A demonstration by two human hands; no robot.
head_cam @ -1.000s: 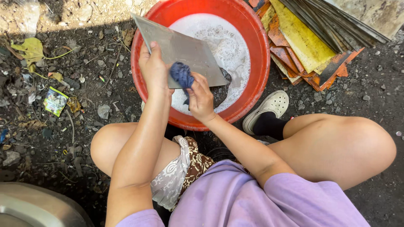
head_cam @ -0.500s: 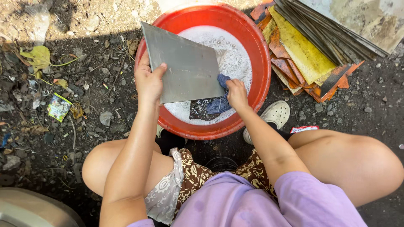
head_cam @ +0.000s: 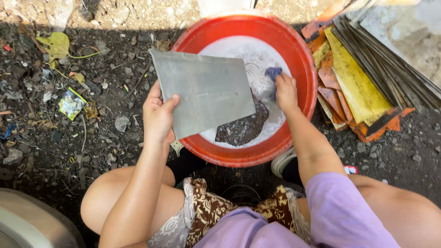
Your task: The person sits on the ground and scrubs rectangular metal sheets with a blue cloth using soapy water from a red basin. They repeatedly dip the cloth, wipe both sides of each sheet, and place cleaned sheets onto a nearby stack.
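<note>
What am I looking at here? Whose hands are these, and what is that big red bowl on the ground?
The camera sits on a person's head and looks down, so you see their own arms and knees. They squat on dark, stony ground. The left hand holds a flat grey metal sheet by its edge, tilted over a round red basin of soapy, foamy water. The right hand grips a blue cloth down in the basin. To the right lies a stack of sheets, some yellow and orange. A scrap of wrapper lies on the dirt to the left.
</note>
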